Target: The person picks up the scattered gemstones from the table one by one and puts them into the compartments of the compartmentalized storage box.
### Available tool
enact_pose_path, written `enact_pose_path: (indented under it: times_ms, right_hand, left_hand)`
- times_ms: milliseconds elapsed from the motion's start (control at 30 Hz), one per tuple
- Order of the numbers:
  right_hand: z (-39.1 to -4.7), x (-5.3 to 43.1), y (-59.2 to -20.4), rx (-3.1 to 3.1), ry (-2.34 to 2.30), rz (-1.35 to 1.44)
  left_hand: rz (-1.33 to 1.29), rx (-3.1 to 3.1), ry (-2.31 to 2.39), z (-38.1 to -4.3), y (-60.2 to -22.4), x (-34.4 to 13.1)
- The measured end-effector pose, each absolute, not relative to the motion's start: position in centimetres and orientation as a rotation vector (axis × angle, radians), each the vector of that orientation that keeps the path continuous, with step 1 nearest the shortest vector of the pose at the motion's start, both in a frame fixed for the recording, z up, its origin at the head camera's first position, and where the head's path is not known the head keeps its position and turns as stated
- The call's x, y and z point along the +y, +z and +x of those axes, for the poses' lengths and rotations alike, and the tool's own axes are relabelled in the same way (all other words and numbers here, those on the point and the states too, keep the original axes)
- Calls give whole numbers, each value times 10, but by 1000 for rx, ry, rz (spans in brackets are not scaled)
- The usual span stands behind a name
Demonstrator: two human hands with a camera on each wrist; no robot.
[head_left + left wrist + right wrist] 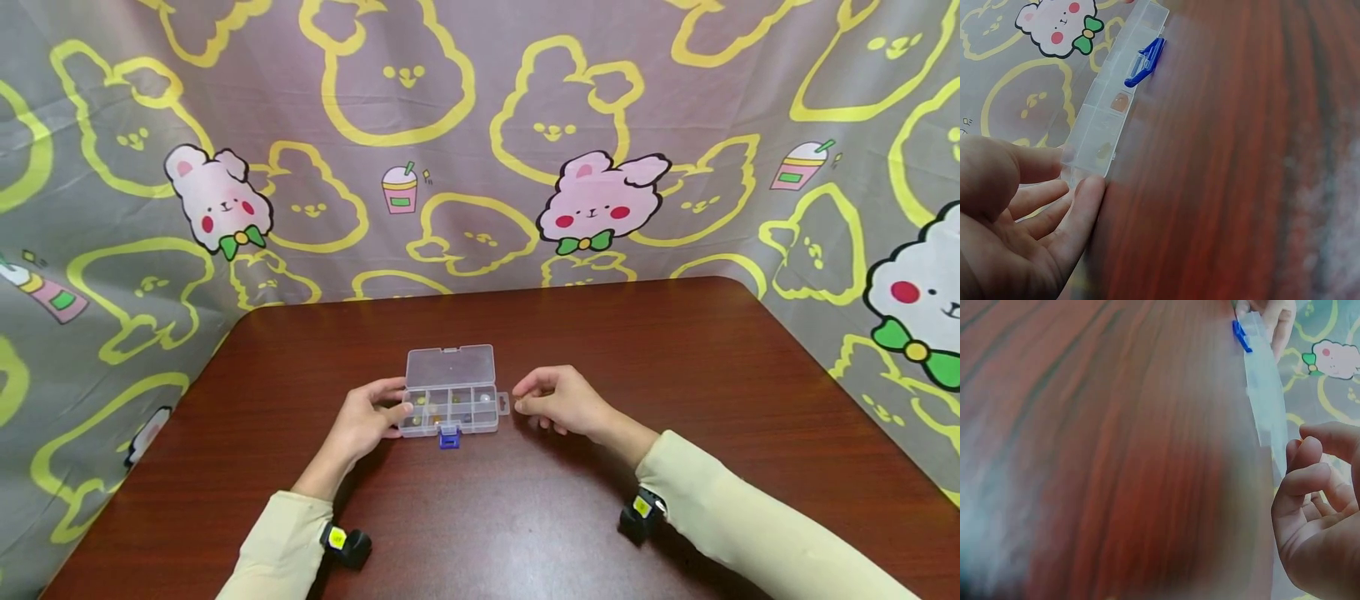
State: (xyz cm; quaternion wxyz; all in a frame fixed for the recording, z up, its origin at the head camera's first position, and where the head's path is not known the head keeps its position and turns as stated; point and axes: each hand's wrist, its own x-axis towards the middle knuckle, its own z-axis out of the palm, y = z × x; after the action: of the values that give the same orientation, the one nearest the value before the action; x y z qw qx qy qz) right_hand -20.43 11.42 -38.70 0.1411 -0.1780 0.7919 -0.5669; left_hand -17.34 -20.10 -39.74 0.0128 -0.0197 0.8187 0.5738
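Note:
A clear plastic compartment box (486,422) stands on the table with its lid (450,367) raised at the back. Small coloured beads or stones lie in several compartments, among them an orange piece (1120,101) and a yellowish one (1104,150). A blue latch (449,438) hangs from the front edge. My left hand (364,421) grips the box's left end, thumb at the front corner and fingers behind. Just off the right-end hang tab (503,403), my right hand (564,402) brings thumb and index fingertips together on a tiny orange-tinted thing, mostly hidden; its kind I cannot tell.
The brown wooden table (480,517) extends around the box on all sides. Behind it and along both sides hangs a patterned curtain (465,167). Black wrist cameras sit under both sleeves, close above the tabletop.

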Motion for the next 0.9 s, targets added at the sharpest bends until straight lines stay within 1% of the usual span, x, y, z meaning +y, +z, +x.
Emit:
enact_pose_path:
  times_ms: [467, 900]
  right_hand:
    - [-202, 85, -379, 2266, -1637, -607]
    - [-203, 77, -380, 2315, -1599, -639]
  left_hand:
    - [-41, 2549, 1807, -177, -400, -200]
    - [-44, 2545, 1806, -176, -397, -197]
